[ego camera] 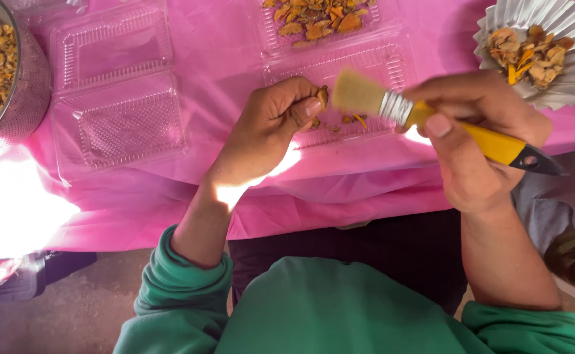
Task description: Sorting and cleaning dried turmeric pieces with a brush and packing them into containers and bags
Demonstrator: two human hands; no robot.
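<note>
Green sleeves [182,295] framed my view; my left hand [268,128] pinched a small orange-brown piece [322,96] between thumb and fingertips over the open clear clamshell tray [340,72]. My right hand [477,141] was closed around the yellow-handled brush [432,118], bristles blurred beside the piece; contact could not be confirmed.

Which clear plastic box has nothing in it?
The open clear box on the left, beside the metal strainer, has nothing inside. The other clear box, beyond the hands, holds orange-brown dried pieces.
</note>
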